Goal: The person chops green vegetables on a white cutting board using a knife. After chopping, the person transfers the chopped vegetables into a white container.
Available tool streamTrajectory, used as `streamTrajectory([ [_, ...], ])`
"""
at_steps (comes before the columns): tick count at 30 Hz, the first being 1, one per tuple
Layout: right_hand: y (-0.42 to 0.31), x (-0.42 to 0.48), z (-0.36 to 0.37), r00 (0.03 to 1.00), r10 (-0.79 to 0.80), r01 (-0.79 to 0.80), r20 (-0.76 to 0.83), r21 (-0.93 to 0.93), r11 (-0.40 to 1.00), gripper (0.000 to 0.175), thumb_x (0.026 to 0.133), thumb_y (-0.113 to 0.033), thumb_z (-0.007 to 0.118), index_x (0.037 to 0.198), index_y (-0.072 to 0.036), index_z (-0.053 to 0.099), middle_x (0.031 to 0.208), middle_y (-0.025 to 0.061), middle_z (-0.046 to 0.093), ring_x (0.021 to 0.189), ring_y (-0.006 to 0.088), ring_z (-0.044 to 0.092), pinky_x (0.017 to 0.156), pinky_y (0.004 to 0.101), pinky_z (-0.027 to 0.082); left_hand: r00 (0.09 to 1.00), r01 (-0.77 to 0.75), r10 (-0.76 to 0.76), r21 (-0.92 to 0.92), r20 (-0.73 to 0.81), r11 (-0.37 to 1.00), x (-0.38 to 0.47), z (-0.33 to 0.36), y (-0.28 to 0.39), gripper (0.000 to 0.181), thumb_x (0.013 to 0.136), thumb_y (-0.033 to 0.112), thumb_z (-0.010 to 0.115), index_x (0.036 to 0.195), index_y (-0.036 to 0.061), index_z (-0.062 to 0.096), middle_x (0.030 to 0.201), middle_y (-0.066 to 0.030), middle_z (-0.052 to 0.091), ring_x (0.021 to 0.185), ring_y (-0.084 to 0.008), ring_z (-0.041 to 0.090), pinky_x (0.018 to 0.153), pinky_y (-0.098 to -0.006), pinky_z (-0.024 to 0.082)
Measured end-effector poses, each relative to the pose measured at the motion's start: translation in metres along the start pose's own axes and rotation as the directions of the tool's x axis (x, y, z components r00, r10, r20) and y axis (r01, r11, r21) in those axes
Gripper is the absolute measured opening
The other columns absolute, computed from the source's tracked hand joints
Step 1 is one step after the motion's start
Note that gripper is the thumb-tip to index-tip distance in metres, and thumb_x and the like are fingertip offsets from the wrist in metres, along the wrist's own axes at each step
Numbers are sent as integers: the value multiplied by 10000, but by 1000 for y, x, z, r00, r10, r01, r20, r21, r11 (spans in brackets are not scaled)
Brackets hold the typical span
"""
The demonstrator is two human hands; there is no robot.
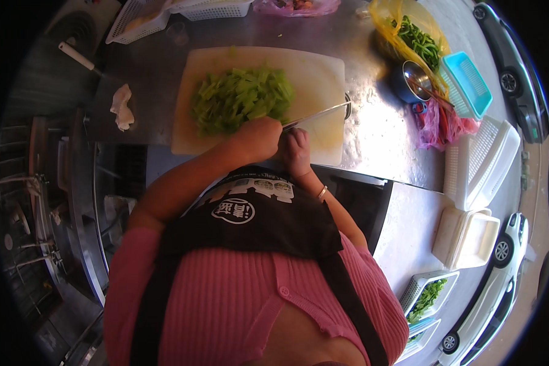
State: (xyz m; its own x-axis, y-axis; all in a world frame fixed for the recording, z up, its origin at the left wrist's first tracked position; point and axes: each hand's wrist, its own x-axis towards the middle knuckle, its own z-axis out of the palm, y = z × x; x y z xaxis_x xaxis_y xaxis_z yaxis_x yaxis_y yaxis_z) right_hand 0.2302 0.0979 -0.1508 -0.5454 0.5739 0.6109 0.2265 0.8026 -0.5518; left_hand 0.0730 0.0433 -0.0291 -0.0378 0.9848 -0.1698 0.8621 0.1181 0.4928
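A kitchen knife (318,114) is gripped in my left hand (261,137), its blade seen nearly edge-on and slanting up to the right over a white cutting board (320,75). My right hand (298,148) is close below the blade at the board's near edge, its fingers curled; whether it holds anything is hidden. Chopped pale green vegetable pieces (244,98) lie heaped on the left and middle of the board, beyond my left hand. The knife's handle is covered by my left fist.
On the metal counter (148,68) lies a crumpled white cloth (122,107). White baskets (219,10) stand at the back. To the right are a yellow bag of green vegetables (416,41), a metal bowl (411,82), a turquoise basket (469,84), a pink bag (432,126) and stacked white baskets (480,160).
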Motion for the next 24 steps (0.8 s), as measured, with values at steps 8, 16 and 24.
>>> streamTrajectory([
  [8, 0, -1, 1, 1000, 6, -6, -2, -2, 1000, 283, 714, 32, 585, 995, 53, 610, 1130, 211, 580, 1051, 416, 544, 927, 458, 479, 996, 68, -64, -63, 59, 996, -3, -5, 6, 106, 804, 73, 619, 810, -30, 643, 863, -276, 655, 874, -455, 639, 765, -511, 511],
  [16, 0, -3, -1, 1000, 16, -15, 12, -7, 1000, 329, 675, 47, 573, 1002, 68, 599, 1130, 221, 571, 1062, 425, 539, 941, 461, 480, 990, 78, -67, -89, 125, 993, -10, -31, 10, 113, 828, 73, 639, 822, -39, 623, 853, -279, 640, 880, -467, 618, 764, -514, 489],
  [24, 2, -1, 2, 999, 27, -28, 21, 30, 999, 285, 672, 35, 586, 957, 39, 595, 1093, 208, 562, 1030, 415, 533, 907, 467, 479, 993, 44, -27, -146, 115, 988, 9, 8, -16, 151, 822, 104, 658, 803, -42, 622, 830, -281, 637, 852, -477, 614, 739, -516, 483],
])
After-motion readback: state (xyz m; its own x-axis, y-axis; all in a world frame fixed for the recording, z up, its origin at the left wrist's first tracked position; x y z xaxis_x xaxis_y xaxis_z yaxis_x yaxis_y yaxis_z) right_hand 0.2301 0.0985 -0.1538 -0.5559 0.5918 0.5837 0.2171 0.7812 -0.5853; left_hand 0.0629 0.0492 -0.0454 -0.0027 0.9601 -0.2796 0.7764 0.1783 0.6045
